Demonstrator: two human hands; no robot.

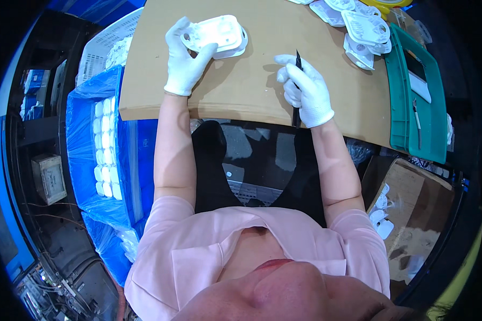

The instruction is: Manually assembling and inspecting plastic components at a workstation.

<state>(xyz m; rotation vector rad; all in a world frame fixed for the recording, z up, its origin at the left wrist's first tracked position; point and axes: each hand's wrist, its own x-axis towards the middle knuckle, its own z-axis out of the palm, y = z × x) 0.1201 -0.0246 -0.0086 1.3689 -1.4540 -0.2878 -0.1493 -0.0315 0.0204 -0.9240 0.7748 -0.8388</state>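
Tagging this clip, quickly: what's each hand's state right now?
Left hand: closed, holding white plastic, one piece or more, cannot tell.
Right hand: closed, holding a black tool, pointed end up in the picture.

The white part (219, 33) looks smooth plastic, the tabletop (251, 99) matt cardboard, the blue liner (93, 86) glossy film.

Green tray (432, 125), cardboard box (426, 200), white basket (97, 50)
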